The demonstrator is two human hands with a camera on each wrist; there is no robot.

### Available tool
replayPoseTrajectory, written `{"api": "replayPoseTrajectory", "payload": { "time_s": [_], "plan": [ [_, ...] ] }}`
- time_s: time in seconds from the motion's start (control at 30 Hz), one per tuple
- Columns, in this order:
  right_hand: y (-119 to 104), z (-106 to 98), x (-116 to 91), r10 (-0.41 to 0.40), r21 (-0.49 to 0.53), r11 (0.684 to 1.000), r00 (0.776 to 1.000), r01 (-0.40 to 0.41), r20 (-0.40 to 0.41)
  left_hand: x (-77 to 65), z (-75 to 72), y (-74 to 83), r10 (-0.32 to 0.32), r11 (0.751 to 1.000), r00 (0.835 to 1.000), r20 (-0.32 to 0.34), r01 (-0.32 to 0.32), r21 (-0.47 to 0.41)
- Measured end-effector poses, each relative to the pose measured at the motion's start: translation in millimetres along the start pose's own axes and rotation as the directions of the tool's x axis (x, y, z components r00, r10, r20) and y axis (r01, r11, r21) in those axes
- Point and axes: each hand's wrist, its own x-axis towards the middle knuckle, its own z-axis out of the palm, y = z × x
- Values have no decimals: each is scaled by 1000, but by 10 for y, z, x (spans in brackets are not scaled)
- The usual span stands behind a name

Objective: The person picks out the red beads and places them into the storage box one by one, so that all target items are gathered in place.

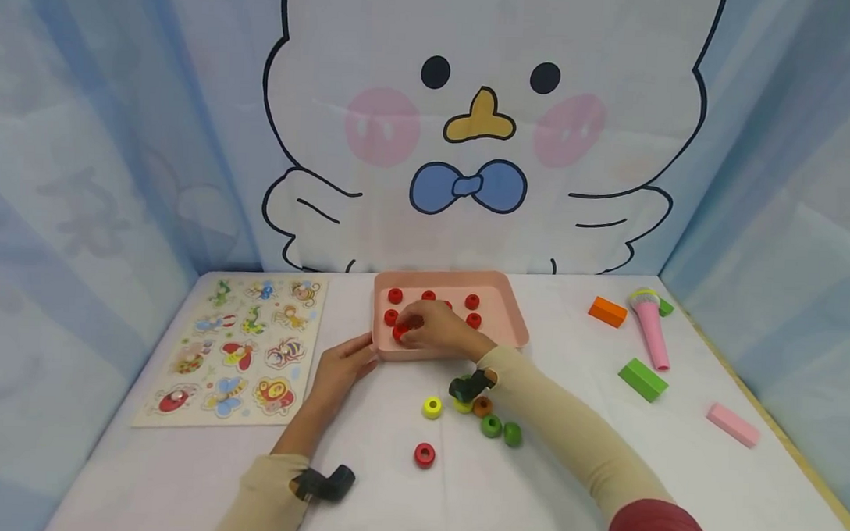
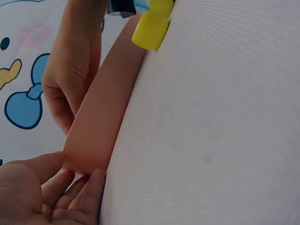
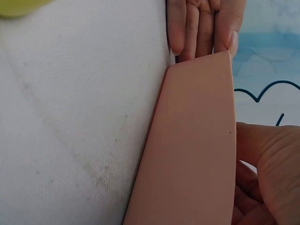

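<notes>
A shallow pink tray (image 1: pixel 510 331) stands at the back middle of the table, with several red beads (image 1: pixel 472 301) spread inside it. My right hand (image 1: pixel 433 325) reaches over the tray's near wall and pinches a red bead (image 1: pixel 398 334) low in the front left part. The right wrist view hides that bead behind the wall. At the tray's front left corner, my left hand (image 1: pixel 342 368) touches the outside. In the left wrist view, its thumb (image 2: pixel 44 164) lies at the rim and its fingertips (image 2: pixel 97 176) rest along the end wall.
Before the tray lie a loose red bead (image 1: pixel 424 464), a yellow bead (image 1: pixel 431 415), an orange-brown bead (image 1: pixel 482 414) and green beads (image 1: pixel 513 435). On the left is an insect picture board (image 1: pixel 245 384). A pink toy microphone (image 1: pixel 651 332), green block (image 1: pixel 643 380), orange block (image 1: pixel 608 312) and pink block (image 1: pixel 733 425) lie right.
</notes>
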Motion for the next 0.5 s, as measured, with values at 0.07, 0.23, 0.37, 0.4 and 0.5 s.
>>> {"api": "replayPoseTrajectory", "payload": {
  "time_s": [0.07, 0.23, 0.37, 0.4, 0.5],
  "plan": [
    [6, 22, 1, 16, -8, 1000, 1000, -16, 2, -11, 10, -7, -7, 1000, 1000, -2, 7, 6],
    [19, 60, 14, 36, -45, 998, 999, -35, 5, -28, 18, -16, -15, 1000, 1000, 8, 15, 22],
    [24, 73, 26, 37, -67, 997, 999, -36, 12, -26, 16, -19, -17, 1000, 1000, 19, 17, 16],
    [21, 74, 28, 31, -67, 997, 999, -30, 12, -23, 14, -18, -14, 1000, 1000, 20, 13, 16],
    [10, 63, 35, 21, -66, 998, 1000, -20, 6, -21, 8, -2, -5, 1000, 1000, 21, 4, 18]
  ]
}}
